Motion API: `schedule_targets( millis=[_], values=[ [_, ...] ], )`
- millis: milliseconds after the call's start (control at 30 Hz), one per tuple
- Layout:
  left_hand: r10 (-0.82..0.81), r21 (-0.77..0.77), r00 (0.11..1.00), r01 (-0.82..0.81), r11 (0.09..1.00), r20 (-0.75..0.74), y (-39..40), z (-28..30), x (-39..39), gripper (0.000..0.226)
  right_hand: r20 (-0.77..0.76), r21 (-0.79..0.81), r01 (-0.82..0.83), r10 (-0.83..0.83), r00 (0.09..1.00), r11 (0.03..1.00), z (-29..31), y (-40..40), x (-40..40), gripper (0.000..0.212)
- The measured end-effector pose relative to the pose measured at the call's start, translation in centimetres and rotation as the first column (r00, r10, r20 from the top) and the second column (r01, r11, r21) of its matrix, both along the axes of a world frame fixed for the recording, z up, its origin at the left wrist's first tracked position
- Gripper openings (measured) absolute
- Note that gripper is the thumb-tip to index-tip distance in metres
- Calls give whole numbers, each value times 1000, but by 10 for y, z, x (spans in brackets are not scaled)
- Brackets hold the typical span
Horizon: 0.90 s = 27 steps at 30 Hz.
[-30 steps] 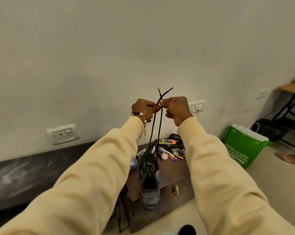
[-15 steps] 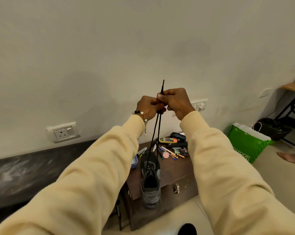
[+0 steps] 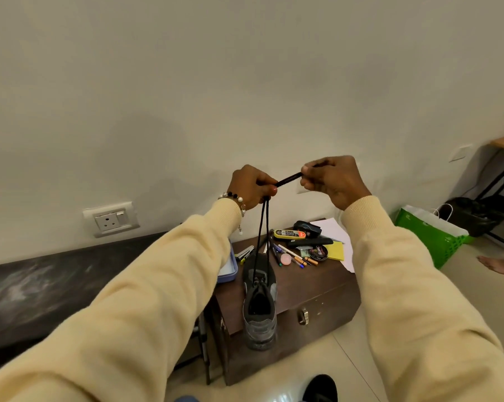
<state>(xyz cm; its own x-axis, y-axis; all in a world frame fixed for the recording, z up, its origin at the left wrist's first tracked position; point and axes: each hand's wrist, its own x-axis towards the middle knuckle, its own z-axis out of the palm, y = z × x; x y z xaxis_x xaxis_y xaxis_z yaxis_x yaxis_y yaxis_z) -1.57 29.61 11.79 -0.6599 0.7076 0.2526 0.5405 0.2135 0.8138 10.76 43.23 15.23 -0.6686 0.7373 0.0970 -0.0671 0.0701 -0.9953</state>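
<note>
Above one shoe, two hands grip two strands.

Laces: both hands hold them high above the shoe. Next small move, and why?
Probably loop the free ends, pinched by the right hand, around the pinch of the left hand to start a knot. That hand holds both strands straight above the shoe; the ends stretch sideways between the hands, and no knot shows yet.

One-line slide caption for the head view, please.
Left hand grips the black laces rising from a grey sneaker on a wooden chest, while right hand pinches their ends sideways.
</note>
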Motion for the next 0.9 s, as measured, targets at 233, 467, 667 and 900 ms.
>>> schedule_targets(
  millis=[233, 467, 667, 900],
  values=[
    [-57, -118, 960, 25, 993, -272, 5, 8, -4, 19, 31, -151, -54, 59, 998, 987, -91, -10, 4, 8],
    [-197, -343, 836, 11, 939, -512, 4, 20, -2, 25, 27, -129, -48, 52, 998, 990, -128, -47, -28, 12],
    [-193, -352, 813, -16, 936, -549, 0, 18, -7, 28, 11, -143, -77, 79, 997, 987, -137, -61, -41, 14],
    [-116, -284, 869, -29, 958, -481, -4, 6, -18, 25, 62, -32, -167, 169, 984, 985, -133, -64, -41, 19]
  ],
)
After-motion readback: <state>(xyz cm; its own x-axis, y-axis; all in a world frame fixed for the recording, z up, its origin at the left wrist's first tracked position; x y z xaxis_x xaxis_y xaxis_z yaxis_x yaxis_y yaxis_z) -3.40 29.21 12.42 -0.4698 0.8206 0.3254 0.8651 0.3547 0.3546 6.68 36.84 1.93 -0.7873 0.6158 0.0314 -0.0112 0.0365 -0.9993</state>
